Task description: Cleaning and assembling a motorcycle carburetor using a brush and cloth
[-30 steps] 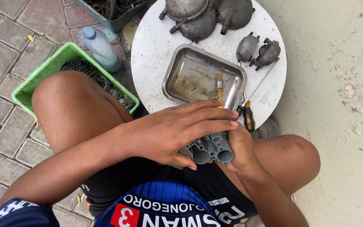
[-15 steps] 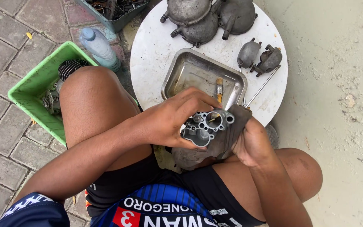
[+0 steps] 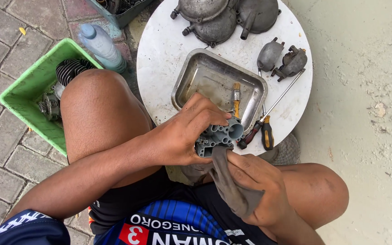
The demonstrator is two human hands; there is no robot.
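Note:
My left hand [image 3: 184, 131] grips a grey metal engine part [image 3: 221, 135] with round tube openings, held over my lap at the near edge of the round white table [image 3: 162, 50]. My right hand [image 3: 255, 179] holds a grey-brown rag [image 3: 227, 181] pressed against the underside of that part. Both hands are closed on what they hold. The lower half of the part is hidden by the rag and my fingers.
A metal tray [image 3: 191, 86] with a small brush [image 3: 237, 96] sits on the table. Two screwdrivers [image 3: 265, 122] lie to its right, small metal parts [image 3: 282, 59] beyond, large grey covers [image 3: 223, 16] at the far edge. A green crate [image 3: 21, 97] and plastic bottle [image 3: 100, 45] stand left.
I have turned the metal part so its tube openings face right, and my right hand has brought the rag up under it. My left knee has shifted right.

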